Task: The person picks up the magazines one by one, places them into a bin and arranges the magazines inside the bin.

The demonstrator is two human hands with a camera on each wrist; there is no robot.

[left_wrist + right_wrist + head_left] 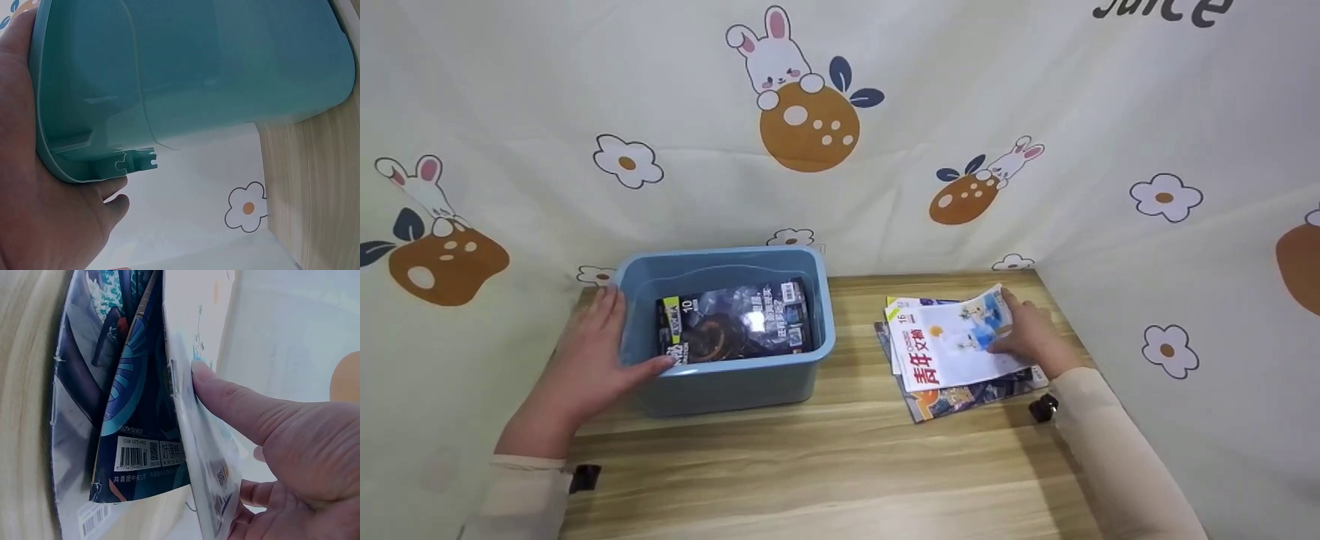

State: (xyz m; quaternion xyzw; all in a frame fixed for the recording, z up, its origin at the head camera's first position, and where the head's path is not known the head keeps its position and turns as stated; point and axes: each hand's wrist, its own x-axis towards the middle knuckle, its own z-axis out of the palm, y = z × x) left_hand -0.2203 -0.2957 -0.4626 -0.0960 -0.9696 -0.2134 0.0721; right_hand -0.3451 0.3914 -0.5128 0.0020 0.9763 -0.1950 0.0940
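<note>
A blue plastic bin (735, 390) stands left of centre in the head view, with a dark-covered magazine (742, 322) lying inside. My left hand (592, 360) holds its left end, the thumb over the front rim; the left wrist view shows fingers curling beneath the rim (38, 112). On the right, my right hand (1035, 334) pinches the right edge of a white magazine (952, 352) with red lettering. In the right wrist view, that magazine (194, 439) is lifted at this edge above a dark blue magazine (140, 422) and another magazine (73, 422) underneath.
The wood-grain table (840, 465) carries the bin and the magazine pile. A pale printed cloth (885, 202) rises behind and along both sides, close to the bin's back and my right hand. A small black object (1043, 408) shows beside the right sleeve.
</note>
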